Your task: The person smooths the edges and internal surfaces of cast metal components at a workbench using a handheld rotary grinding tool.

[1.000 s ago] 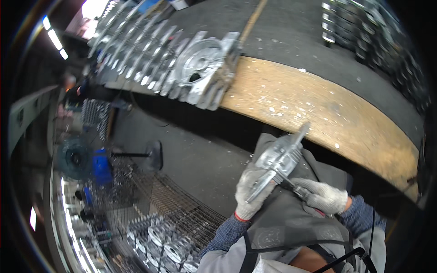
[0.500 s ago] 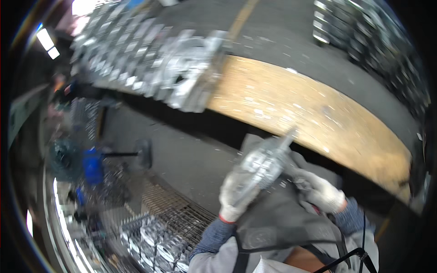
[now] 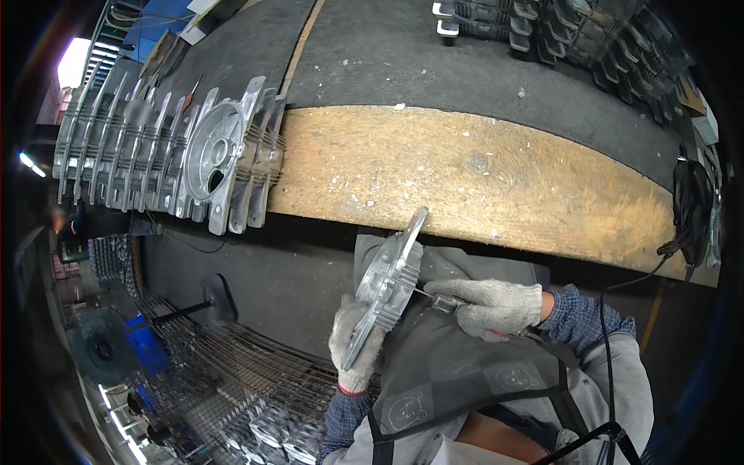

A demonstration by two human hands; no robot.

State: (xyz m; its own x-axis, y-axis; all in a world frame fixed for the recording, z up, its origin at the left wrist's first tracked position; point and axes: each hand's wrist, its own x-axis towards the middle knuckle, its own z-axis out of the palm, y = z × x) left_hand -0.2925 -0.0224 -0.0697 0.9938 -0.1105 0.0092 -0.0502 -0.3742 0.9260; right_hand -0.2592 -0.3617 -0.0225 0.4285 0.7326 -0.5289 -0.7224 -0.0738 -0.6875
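Observation:
In my gloved left hand is a silver cast-metal housing, tilted over my lap, with fins and a flat flange whose end points toward the table edge. My fingers are wrapped round its lower end. My gloved right hand is closed on a small hand tool with a thin shaft, held to the right of the housing. The shaft points left and its tip reaches the housing's side; whether it touches, I cannot tell. A dark apron lies beneath both hands.
A wooden board with metal chips borders the dark table. Similar castings stand in a row at left; more are stacked at far right. A black cable hangs at right. A wire basket and castings sit lower left.
My view has swung, so the board and the row of castings appear farther left. The housing is turned more upright, and the tool now points at its side.

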